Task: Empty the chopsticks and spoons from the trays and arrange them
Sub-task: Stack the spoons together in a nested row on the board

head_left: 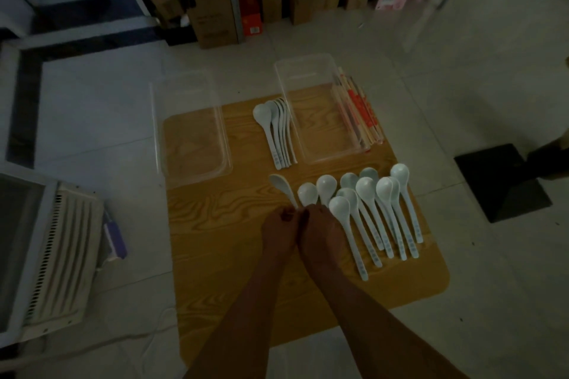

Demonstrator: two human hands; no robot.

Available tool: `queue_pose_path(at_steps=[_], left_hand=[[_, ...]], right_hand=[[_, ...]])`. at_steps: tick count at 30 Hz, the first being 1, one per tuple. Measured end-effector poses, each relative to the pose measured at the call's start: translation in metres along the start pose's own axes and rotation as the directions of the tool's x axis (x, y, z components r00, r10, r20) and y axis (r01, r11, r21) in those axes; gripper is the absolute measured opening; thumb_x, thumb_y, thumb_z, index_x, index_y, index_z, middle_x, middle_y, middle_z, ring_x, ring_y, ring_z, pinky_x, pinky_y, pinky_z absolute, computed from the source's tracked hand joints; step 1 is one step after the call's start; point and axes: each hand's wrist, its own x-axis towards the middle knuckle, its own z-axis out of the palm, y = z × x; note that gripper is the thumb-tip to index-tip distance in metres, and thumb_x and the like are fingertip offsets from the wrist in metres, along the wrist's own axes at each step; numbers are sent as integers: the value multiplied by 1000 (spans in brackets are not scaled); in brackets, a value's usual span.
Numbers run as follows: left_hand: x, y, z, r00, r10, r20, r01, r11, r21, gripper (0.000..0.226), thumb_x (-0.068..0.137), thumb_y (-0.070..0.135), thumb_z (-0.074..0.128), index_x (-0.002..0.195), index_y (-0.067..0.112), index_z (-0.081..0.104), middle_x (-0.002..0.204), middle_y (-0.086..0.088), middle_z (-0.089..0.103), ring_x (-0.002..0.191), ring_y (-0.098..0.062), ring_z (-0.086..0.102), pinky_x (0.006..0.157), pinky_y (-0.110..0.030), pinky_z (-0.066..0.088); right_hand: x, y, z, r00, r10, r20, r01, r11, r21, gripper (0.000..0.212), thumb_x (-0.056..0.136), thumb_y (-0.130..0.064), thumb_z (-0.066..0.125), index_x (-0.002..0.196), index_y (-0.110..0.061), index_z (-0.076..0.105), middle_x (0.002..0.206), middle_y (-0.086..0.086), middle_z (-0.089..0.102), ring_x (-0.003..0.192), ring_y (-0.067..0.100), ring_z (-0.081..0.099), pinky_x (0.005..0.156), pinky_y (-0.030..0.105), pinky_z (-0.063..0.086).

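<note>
1. The fingers of the left hand (280, 226) are curled and pinch the handle of a white spoon (282, 188), whose bowl points far and left above the board.
2. The fingers of the right hand (318, 232) are curled in, touching the left hand; the handles of two spoons (317, 192) run under its fingertips, but whether it grips them I cannot tell.
3. Both hands sit over the middle of a wooden board (215, 255) lying on a tiled floor.
4. To the right of the hands, a loose group of spoons (375, 212) lies on the board, bowls far, handles near.
5. Farther off, a tight row of spoons (277, 132) lies between two clear trays.
6. The left tray (192, 129) holds nothing.
7. The right tray (320, 114) has a bundle of chopsticks (360, 111) along its right side; whether they lie inside or just beside it I cannot tell.
</note>
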Motion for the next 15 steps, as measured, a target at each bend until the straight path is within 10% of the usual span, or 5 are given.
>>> queue_pose_path(at_steps=[15], left_hand=[[109,38,-37,948,157,-277,-56,938,341,26,95,21,53,74,10,62,63,5,52,56,-6,48,56,-20,34]], right_hand=[[69,-50,39,987,-159,36,153,980,127,41,98,-36,53,126,-7,50,128,13,51,90,22,66,58,30,52]])
